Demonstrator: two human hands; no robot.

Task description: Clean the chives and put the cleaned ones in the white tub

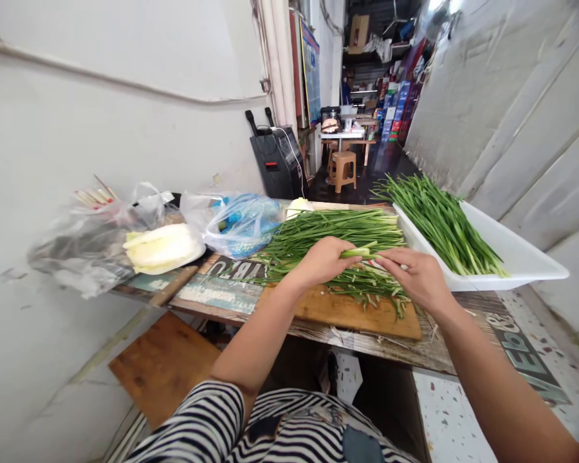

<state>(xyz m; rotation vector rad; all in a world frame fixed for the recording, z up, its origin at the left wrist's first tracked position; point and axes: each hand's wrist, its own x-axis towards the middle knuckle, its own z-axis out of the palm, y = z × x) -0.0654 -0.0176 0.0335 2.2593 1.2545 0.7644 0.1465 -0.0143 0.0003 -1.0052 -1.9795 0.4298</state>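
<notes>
Slim green chive bunch point(358, 253), right stem ends paler, left hand point(325, 258) clamping fingers round it, right hand point(419, 274) pinching fingertips together at those ends.

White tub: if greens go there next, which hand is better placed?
Probably the right hand: it is nearer the white tub, while the left hand, farther away, grips the green stalks.

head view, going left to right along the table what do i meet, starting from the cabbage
Pale cabbage → clear plastic bag with blue in it → pile of long green stalks → white tray.
</notes>
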